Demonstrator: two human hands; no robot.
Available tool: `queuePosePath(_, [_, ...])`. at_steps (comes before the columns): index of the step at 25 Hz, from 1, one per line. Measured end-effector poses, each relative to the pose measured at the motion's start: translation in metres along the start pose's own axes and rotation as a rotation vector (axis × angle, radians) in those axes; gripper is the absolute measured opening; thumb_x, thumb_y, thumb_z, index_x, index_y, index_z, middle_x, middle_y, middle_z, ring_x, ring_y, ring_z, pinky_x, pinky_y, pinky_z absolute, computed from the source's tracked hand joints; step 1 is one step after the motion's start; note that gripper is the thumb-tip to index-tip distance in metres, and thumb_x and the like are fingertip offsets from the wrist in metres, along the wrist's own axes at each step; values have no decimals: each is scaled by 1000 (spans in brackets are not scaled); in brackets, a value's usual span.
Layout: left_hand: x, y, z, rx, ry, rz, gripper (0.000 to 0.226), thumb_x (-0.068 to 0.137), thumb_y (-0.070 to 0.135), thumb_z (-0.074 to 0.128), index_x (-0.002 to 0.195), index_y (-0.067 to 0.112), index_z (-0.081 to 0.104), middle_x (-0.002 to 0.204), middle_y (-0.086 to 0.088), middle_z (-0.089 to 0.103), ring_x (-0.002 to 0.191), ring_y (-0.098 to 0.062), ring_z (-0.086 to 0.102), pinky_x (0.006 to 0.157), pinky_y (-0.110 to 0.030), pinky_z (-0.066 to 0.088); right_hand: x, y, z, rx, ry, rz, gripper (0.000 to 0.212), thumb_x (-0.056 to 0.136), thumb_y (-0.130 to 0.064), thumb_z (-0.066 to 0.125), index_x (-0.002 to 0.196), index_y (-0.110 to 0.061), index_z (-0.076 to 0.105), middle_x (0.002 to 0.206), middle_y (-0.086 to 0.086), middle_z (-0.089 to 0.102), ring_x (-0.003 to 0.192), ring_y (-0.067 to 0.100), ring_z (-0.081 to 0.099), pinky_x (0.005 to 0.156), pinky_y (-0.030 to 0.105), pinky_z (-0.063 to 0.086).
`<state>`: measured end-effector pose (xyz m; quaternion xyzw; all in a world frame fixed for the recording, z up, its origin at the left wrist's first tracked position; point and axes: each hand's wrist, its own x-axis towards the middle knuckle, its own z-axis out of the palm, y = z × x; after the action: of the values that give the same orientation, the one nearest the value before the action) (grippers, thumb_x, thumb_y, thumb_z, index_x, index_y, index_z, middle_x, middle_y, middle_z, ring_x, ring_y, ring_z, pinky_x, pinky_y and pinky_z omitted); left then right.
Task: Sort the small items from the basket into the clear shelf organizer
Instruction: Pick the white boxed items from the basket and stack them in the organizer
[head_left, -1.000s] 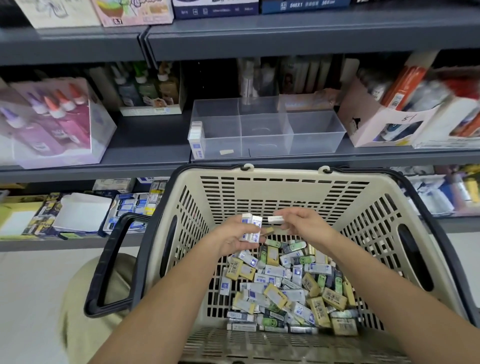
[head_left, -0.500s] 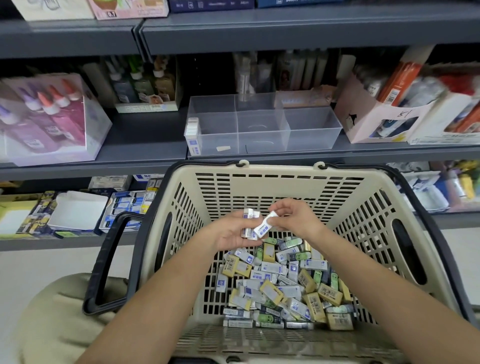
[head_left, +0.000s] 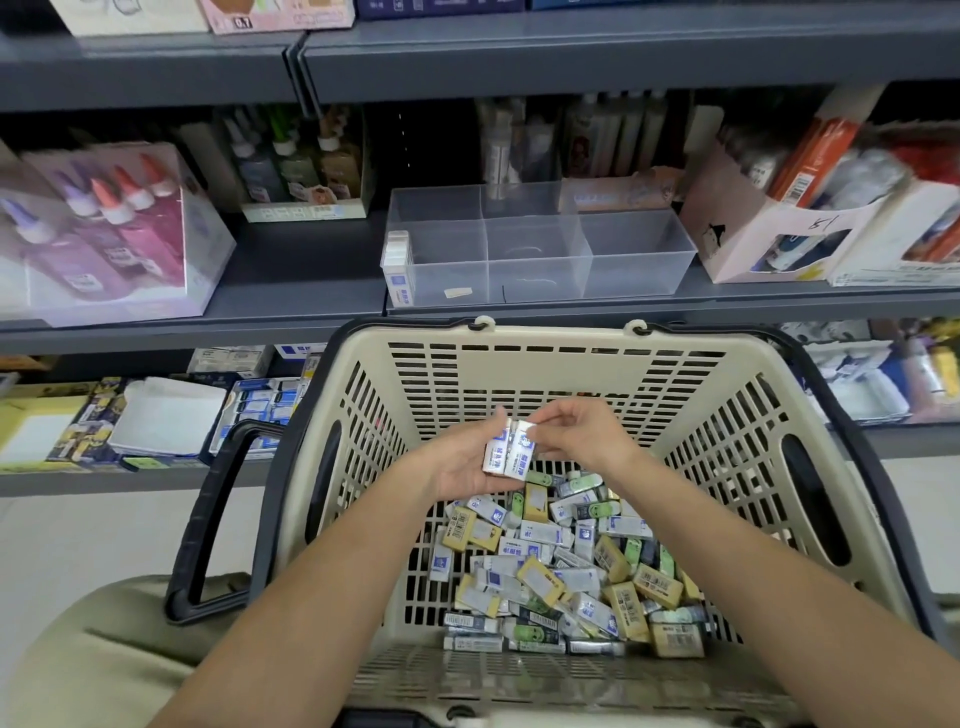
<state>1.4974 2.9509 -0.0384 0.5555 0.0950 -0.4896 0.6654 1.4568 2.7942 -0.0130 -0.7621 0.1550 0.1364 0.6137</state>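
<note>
Before me stands the beige slotted plastic basket (head_left: 550, 374), small paper-wrapped erasers (head_left: 561, 566) heaped inside toward five o'clock, the clear plastic organizer (head_left: 628, 260) on the grey metal shelf (head_left: 291, 291) at twelve o'clock.

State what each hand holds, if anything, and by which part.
The left hand grips a small stack of white-and-blue erasers by its lower part; the right hand pinches its top end.

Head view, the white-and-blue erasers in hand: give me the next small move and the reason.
Probably let the right hand push its pinched eraser flush into the left hand's stack: it sits slightly askew beside the other, and the organizer's matching erasers stand in a neat row.
</note>
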Motion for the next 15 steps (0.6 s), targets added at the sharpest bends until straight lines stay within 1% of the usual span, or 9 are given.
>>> queuePosePath(2, [2,2,0,-5,-4,-41,56,94,56,28,110,10,57,97,-10,65,92,-20,60,85,-36,51,0,-1,1,-14,-22,9,8,81,-3,68,85,-9,64,79,6,69,69,13,67,63,19,57])
queuePosePath(3, [2,2,0,6,-24,-42,56,92,57,31,110,11,57,95,-9,64,90,-19,60,85,-36,51,0,-1,2,3,-17,11,8,81,-4,68,85,-9,65,79,6,69,67,12,67,61,18,56])
queuePosePath(4, [2,1,0,29,-49,-32,50,91,54,39,109,12,58,94,-7,64,88,-18,61,85,-35,52,1,-1,3,52,-2,21,7,81,-4,68,87,-7,65,80,8,69,66,13,67,60,18,56])
queuePosePath(6, [1,-3,-1,62,-96,-2,30,85,36,60,106,14,60,92,-4,63,83,-15,63,80,-32,55,1,0,6,184,27,44,7,81,-3,67,87,-5,65,81,11,70,65,15,69,58,20,56])
queuePosePath(8, [2,-6,-3,61,-101,21,18,84,18,64,101,15,61,91,-3,63,80,-15,64,77,-31,56,5,1,7,189,24,23,4,82,-5,67,85,-8,66,80,10,70,62,12,69,55,18,55])
queuePosePath(10, [2,-7,-5,40,-48,17,14,86,9,63,99,14,60,90,-4,63,82,-16,63,74,-32,55,9,7,-1,-9,28,-16,4,86,-14,64,85,-13,68,81,6,69,65,8,67,58,17,53])
queuePosePath(12, [3,-7,-8,6,40,8,16,83,4,65,96,9,58,93,-8,64,85,-19,63,71,-33,57,13,21,-18,-388,51,-46,10,89,-21,61,89,-15,70,82,-3,67,67,3,61,61,14,47])
queuePosePath(14, [4,-3,-11,-43,112,8,22,80,-3,66,98,6,57,94,-12,65,83,-20,66,67,-31,58,13,42,-33,-710,8,-15,14,89,-21,60,92,-14,72,86,-5,67,69,2,57,62,14,43])
queuePosePath(15, [3,-1,-11,-61,138,10,25,80,-6,66,100,4,56,96,-14,65,81,-21,67,66,-31,59,12,53,-36,-807,-36,6,14,88,-19,61,94,-14,72,92,-4,69,74,5,59,67,16,45])
